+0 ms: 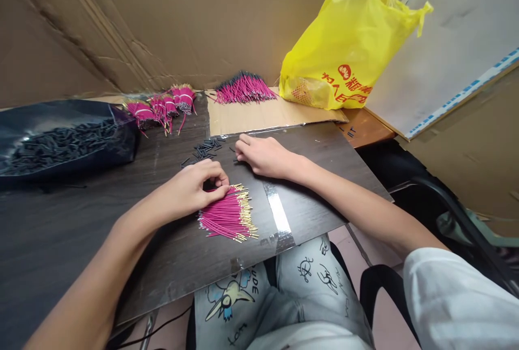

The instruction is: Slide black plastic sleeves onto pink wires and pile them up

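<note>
My left hand (198, 187) is closed, thumb and forefinger pinched at the upper edge of a fanned pile of pink wires (225, 215). Gold-coloured tips on these wires point right. They lie flat on the dark table, and the pinched wire is partly hidden by the fingers. Farther right, my right hand (263, 156) rests low over the tabletop with its fingers curled together. A short black tube (235, 161) shows at its fingertips. Between and beyond both hands lies a loose scatter of short black tubes (206, 147).
A dark bag (121, 147) full of black tubes lies at left. Tied bundles of pink wire (184, 97) stand behind it. More pink wires with black ends (245, 89) lie on a cardboard sheet (247, 117), beside a yellow plastic bag (340, 52). Clear tape (278, 209) crosses the table.
</note>
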Demonstrator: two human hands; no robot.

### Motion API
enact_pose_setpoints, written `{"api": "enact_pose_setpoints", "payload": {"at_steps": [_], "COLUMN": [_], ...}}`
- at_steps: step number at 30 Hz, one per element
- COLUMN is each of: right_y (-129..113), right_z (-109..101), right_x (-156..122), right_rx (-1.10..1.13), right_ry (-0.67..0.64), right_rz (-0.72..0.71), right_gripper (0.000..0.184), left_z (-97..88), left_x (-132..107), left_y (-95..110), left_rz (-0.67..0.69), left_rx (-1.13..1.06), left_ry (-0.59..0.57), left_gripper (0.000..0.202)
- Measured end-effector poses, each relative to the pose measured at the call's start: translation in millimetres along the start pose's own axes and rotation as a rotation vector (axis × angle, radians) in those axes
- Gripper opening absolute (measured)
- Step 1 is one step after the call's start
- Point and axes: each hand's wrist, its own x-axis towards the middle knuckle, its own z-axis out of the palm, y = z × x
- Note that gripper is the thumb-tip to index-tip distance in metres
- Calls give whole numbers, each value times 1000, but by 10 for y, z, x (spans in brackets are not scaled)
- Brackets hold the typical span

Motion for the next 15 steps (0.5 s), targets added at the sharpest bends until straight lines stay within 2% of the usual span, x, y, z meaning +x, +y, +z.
{"api": "enact_pose_setpoints", "payload": {"at_steps": [6, 10, 15], "right_y": [19, 11, -78], "right_z": [9, 59, 139], "right_x": [-20, -13, 35], "right_rx": [124, 309, 577], "right_ry": [17, 58, 278], "right_rz": [-48, -74, -48], "right_gripper": [10, 12, 14], "left_z": [33, 15, 22], "left_x": [19, -4, -23], "left_y": [9, -15, -30], "left_rz": [-14, -112, -186], "left_rx": [-16, -124, -201], "left_ry": [4, 43, 135], "left_gripper": [25, 24, 29]}}
